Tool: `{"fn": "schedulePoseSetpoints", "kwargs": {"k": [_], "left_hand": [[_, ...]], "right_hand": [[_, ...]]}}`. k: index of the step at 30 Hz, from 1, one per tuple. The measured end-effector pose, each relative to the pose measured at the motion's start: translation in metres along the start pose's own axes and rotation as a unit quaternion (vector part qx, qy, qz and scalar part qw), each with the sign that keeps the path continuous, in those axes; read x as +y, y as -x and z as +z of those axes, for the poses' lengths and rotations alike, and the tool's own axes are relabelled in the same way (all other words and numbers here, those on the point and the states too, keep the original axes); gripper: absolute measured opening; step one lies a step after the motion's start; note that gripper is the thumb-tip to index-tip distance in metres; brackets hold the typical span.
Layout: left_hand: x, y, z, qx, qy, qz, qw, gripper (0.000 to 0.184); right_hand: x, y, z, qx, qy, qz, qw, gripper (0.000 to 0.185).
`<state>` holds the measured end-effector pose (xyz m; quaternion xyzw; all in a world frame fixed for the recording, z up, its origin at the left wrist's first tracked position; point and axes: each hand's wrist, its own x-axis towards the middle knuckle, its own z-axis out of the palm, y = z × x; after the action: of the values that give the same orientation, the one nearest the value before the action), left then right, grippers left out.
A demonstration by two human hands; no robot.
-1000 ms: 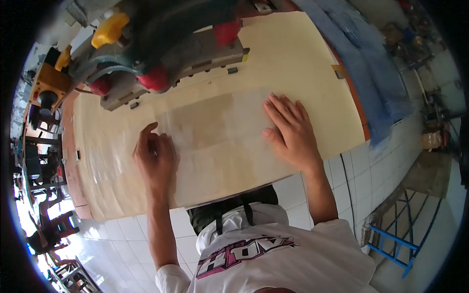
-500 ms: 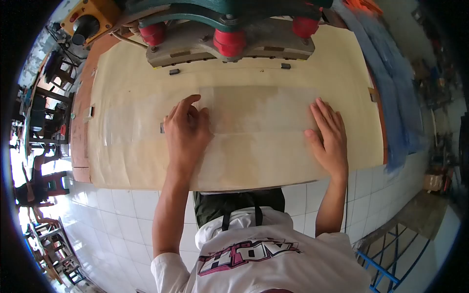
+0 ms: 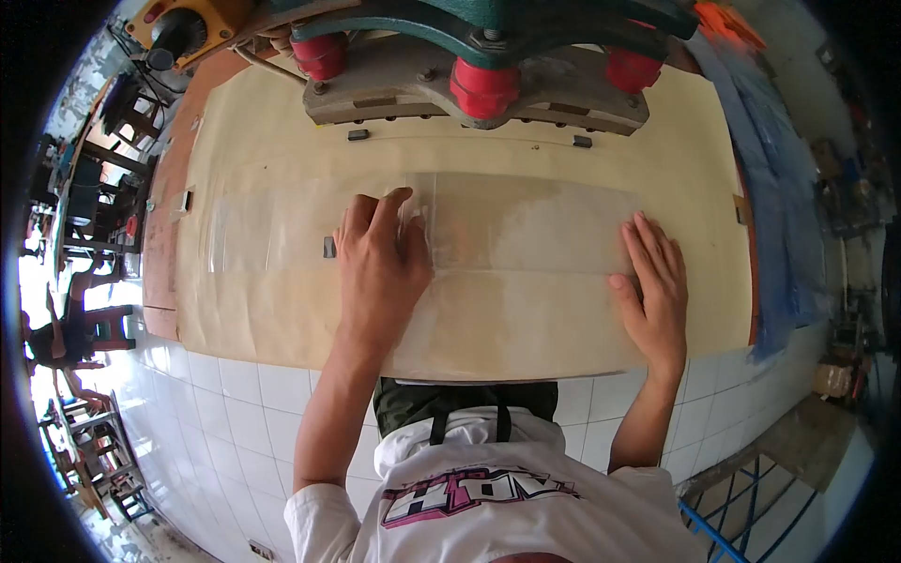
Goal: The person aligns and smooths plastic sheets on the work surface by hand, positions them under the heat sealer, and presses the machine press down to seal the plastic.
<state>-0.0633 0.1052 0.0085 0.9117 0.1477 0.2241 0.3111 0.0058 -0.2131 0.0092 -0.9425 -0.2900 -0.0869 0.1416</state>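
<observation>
A clear plastic sheet (image 3: 554, 225) lies on the cream-coloured table covering, in front of a press head. My left hand (image 3: 385, 249) is bent over the sheet's left edge. Its thumb and forefinger close on a shiny fold of the plastic there. Flat on the sheet's right end rests my right hand (image 3: 657, 296), fingers stretched out. Further clear plastic (image 3: 249, 230) lies to the left of my left hand, beside a small dark block (image 3: 329, 247).
Overhead at the back hangs the press head (image 3: 404, 89) with red mounts (image 3: 485, 89). A yellow control box (image 3: 188, 28) is at the back left. Small dark blocks (image 3: 358, 135) sit near the press. Blue plastic sheeting (image 3: 779, 206) hangs along the right edge.
The view has shifted, so the table and press appear farther right. My left hand's fingers have moved onto the sheet's left edge. My right hand stays flat on the right end.
</observation>
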Motion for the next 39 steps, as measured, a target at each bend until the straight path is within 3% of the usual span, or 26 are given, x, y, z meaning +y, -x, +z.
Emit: {"fn": "schedulePoseSetpoints", "kwargs": {"k": [4, 19, 39], "left_hand": [[-0.005, 0.001, 0.003, 0.016, -0.001, 0.037, 0.999, 0.036], [-0.006, 0.002, 0.008, 0.017, -0.012, 0.044, 0.999, 0.039], [0.005, 0.004, 0.003, -0.003, -0.006, 0.019, 1.000, 0.032]], "right_hand": [[-0.002, 0.000, -0.001, -0.003, -0.002, 0.006, 1.000, 0.057], [-0.001, 0.000, -0.002, -0.010, -0.005, 0.002, 1.000, 0.058], [-0.001, 0.002, -0.002, -0.009, -0.013, 0.005, 1.000, 0.057]]}}
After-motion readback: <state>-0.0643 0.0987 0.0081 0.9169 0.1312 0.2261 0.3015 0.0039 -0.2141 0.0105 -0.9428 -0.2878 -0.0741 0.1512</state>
